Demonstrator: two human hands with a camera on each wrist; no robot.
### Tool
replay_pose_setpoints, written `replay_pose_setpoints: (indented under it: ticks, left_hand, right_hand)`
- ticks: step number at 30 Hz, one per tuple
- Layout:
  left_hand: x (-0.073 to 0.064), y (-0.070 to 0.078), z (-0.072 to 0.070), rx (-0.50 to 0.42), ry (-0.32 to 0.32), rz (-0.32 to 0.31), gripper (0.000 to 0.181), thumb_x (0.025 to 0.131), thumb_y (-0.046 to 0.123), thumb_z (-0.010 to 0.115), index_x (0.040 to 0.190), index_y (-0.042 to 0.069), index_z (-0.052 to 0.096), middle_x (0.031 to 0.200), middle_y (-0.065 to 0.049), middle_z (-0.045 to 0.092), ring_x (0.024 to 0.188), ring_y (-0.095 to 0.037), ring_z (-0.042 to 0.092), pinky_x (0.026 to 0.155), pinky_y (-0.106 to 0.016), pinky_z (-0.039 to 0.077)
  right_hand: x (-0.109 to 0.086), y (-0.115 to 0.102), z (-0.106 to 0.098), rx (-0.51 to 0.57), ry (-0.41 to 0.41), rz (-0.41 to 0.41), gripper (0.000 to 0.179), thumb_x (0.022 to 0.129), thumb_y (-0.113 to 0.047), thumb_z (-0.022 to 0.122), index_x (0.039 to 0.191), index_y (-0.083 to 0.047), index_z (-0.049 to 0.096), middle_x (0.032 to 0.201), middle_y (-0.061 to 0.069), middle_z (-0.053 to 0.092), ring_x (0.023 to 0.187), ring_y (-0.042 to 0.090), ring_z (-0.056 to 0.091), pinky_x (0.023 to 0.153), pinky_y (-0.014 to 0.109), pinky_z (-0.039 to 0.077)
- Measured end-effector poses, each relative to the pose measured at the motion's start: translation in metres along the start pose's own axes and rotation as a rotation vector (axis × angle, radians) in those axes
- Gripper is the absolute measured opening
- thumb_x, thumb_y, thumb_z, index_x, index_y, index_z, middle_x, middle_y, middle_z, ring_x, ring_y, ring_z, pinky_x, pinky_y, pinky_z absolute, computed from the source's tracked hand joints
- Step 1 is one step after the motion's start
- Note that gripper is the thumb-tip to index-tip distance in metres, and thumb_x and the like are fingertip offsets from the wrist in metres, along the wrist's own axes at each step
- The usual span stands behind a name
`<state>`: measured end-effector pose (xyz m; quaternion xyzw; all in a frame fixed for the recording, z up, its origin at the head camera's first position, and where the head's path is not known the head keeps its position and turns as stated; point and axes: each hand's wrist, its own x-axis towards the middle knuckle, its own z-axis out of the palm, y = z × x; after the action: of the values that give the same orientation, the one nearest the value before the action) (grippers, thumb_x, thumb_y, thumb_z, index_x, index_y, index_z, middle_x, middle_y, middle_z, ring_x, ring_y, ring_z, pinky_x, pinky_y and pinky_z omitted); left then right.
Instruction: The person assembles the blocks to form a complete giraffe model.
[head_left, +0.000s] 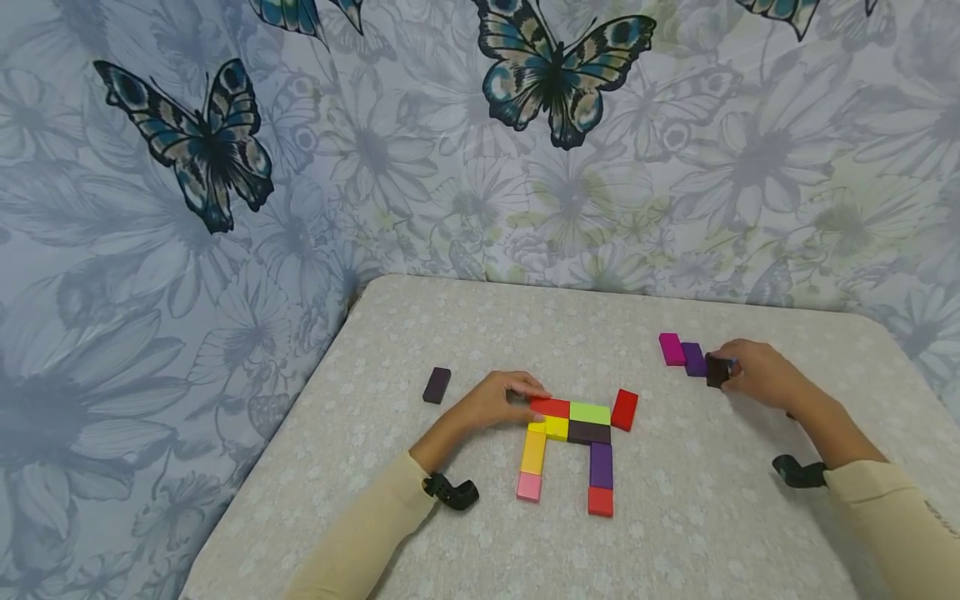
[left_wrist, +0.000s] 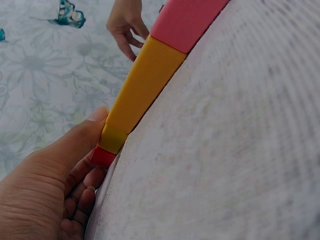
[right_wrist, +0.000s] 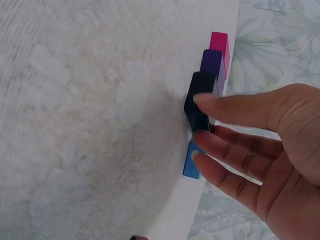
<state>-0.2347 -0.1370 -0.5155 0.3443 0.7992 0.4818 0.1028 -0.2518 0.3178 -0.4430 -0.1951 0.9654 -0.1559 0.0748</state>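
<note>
Hands well apart. Right hand (head_left: 765, 373), right of the head frame, pinches dark brown block (head_left: 717, 372) between thumb and fingers; purple block (head_left: 693, 360) and magenta block (head_left: 672, 350) lie just up-left, blue block (right_wrist: 191, 162) below it in the right wrist view. Likely slip: a sideways pull nudges the purple one, or a fingertip drags the blue, since all sit so close. Left hand (head_left: 491, 402), lower centre, has thumb and fingers curled round corner red block (head_left: 551, 407) of the flat block layout (head_left: 589, 432); firmness, can't tell. Any twist there could skew it and push lime block (head_left: 590, 413) or yellow block (head_left: 557, 428) out of line; edges meet, no fixing visible. Slanted red block (head_left: 624, 410), at the layout's upper right, could get bumped by a low-passing right hand.
</note>
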Motion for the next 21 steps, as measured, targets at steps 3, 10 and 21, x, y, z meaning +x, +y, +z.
replay_pose_setpoints:
  ticks: [3, 10, 21]
  left_hand:
    - [0.000, -0.001, 0.001, -0.002, 0.001, -0.004, 0.037, 0.083, 0.018, 0.086, 0.119, 0.014, 0.077, 0.114, 0.007, 0.070, 0.107, -0.008, 0.062, 0.095, -0.029, 0.050]
    - [-0.002, 0.000, 0.001, -0.001, 0.004, -0.005, 0.036, 0.083, 0.018, 0.086, 0.118, 0.015, 0.078, 0.113, 0.008, 0.071, 0.106, -0.009, 0.062, 0.096, -0.030, 0.049]
    - [-0.001, 0.002, -0.001, -0.008, -0.001, 0.003, 0.036, 0.084, 0.019, 0.086, 0.119, 0.013, 0.078, 0.114, 0.006, 0.071, 0.106, -0.009, 0.063, 0.095, -0.030, 0.050]
  right_hand:
    - [-0.001, -0.001, 0.000, -0.035, 0.000, 0.008, 0.054, 0.080, -0.009, 0.084, 0.122, 0.016, 0.063, 0.109, 0.027, 0.065, 0.087, 0.030, 0.063, 0.079, 0.052, 0.054]
    - [-0.012, -0.004, 0.002, -0.110, 0.031, -0.014, 0.058, 0.077, -0.016, 0.087, 0.121, 0.014, 0.065, 0.113, 0.033, 0.064, 0.105, 0.050, 0.060, 0.091, 0.064, 0.048]
    - [-0.029, -0.039, 0.002, 0.037, 0.133, -0.078, 0.055, 0.081, -0.015, 0.084, 0.123, 0.014, 0.064, 0.111, 0.031, 0.062, 0.091, 0.041, 0.066, 0.077, 0.053, 0.057]
